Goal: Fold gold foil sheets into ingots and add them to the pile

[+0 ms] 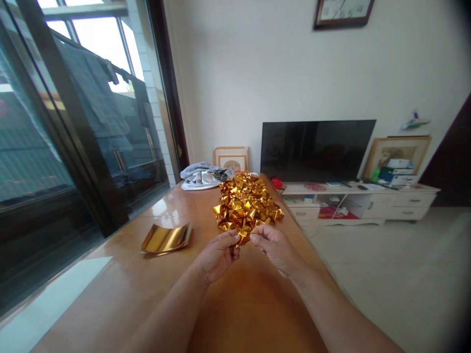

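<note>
Both hands, left hand (218, 255) and right hand (275, 243), pinch one small gold foil piece (243, 237) between their fingertips, each grip clenched on it. Judging by this, crisp creases want firm, even pressure above the surface (154, 289), clear of the folded gold pile (246, 201).

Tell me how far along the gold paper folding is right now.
Well along, it seems: a big pile of folded gold pieces sits on the table. The left hand and right hand pinch one gold piece between them. A small stack of flat gold sheets remains unfolded.
</note>
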Demonstrator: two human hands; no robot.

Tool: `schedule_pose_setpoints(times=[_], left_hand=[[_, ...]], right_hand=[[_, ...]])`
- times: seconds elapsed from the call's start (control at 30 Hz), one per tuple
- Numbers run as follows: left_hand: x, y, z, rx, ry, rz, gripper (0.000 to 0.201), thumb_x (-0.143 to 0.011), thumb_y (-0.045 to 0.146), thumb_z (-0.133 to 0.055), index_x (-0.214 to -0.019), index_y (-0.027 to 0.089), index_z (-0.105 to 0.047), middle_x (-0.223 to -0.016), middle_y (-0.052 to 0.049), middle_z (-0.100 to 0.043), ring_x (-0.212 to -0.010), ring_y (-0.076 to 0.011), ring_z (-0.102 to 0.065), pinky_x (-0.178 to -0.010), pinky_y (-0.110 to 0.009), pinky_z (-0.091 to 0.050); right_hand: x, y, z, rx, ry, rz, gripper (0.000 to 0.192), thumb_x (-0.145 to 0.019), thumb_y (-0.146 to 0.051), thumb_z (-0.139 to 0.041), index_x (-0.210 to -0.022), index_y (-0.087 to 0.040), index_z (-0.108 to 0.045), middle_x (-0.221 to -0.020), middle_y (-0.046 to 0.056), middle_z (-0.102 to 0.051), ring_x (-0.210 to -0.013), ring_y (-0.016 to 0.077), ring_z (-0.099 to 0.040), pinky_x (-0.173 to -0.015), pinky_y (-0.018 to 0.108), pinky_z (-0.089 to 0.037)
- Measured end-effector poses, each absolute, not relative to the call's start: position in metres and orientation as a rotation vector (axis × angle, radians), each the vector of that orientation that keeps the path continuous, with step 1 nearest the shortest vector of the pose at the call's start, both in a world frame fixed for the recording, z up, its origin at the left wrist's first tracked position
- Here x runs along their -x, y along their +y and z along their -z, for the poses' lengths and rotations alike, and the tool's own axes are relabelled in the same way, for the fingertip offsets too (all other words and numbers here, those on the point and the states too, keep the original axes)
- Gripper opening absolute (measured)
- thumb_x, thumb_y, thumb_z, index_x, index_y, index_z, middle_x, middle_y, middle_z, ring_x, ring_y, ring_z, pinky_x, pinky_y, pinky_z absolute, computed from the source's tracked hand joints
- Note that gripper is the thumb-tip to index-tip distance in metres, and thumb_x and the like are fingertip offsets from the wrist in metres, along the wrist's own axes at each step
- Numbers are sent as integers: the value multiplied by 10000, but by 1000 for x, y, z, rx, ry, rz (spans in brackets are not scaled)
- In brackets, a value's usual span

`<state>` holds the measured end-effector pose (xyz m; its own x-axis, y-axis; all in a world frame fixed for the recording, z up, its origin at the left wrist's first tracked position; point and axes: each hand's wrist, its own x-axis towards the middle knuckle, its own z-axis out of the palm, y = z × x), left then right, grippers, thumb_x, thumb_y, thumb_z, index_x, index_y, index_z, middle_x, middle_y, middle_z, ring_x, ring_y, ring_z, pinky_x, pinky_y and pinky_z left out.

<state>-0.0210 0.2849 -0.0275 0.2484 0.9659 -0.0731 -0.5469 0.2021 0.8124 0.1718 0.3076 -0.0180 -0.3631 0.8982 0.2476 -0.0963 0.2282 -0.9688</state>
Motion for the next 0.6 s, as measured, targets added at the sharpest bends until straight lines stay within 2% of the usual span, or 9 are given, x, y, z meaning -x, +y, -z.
schedule_pose_setpoints(times=[0.3, 0.43, 0.5, 0.6], left_hand=[[24, 288, 31, -767, 720, -1213, 241, -792, 196, -779, -1007, 160, -677, -980, -16, -647, -657, -43, -552, -623, -166, -465], [20, 289, 30, -887, 783, -1252, 271, -757, 220, -799, -986, 160, -667, -895, 1, -645, -620, -44, -529, -600, -177, -421], [15, 290, 32, -1064, 850, -1294, 302, -761, 247, -789, -1021, 164, -660, -903, -15, -673, -662, -73, -560, -607, -195, -407], [9, 293, 40, -1364, 993, -1387, 384, -792, 248, -733, -1152, 184, -617, -1012, -61, -710, -842, -162, -643, -712, -255, -448]], right_hand=[[-171, 308, 21, 854, -1392, -1390, 330, -767, -410, -678, -998, -175, -682, -690, -14, -591, -557, 108, -449, -525, 246, -325], [-172, 311, 23, 883, -1317, -1344, 311, -742, -388, -662, -961, -169, -690, -673, -6, -599, -538, 105, -451, -506, 241, -321], [-173, 313, 25, 894, -1296, -1321, 285, -742, -384, -659, -929, -171, -688, -672, -8, -596, -536, 104, -447, -503, 240, -320], [-174, 316, 29, 910, -1291, -1310, 261, -762, -379, -647, -918, -173, -683, -678, -11, -588, -545, 103, -448, -509, 237, -319]])
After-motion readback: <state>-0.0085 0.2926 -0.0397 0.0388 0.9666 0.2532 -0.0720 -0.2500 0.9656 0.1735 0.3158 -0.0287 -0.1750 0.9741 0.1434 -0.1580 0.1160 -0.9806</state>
